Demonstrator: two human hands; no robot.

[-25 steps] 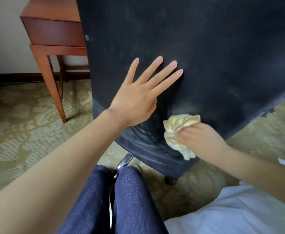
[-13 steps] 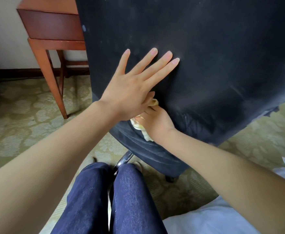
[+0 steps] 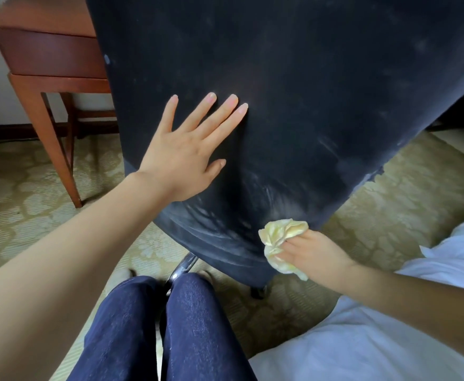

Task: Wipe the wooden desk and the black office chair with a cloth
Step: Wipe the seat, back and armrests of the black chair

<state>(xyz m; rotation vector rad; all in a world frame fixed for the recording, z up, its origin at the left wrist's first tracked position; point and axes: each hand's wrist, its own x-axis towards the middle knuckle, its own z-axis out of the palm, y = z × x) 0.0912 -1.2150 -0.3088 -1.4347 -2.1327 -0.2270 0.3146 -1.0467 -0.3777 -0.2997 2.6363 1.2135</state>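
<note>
Against the black office chair [image 3: 307, 92], our left hand [image 3: 186, 149] lies flat with fingers spread, bracing its back; lower right, our right hand [image 3: 313, 254] grips the bunched yellow cloth [image 3: 280, 235] at the chair's bottom edge. Pale streaks there may be dust or damp trails; blur hides which. We should overlap strokes, press evenly, and brace firmly so the chair does not roll. Beyond, at left, stands the wooden surface [image 3: 46, 56], well apart from both hands.
</note>
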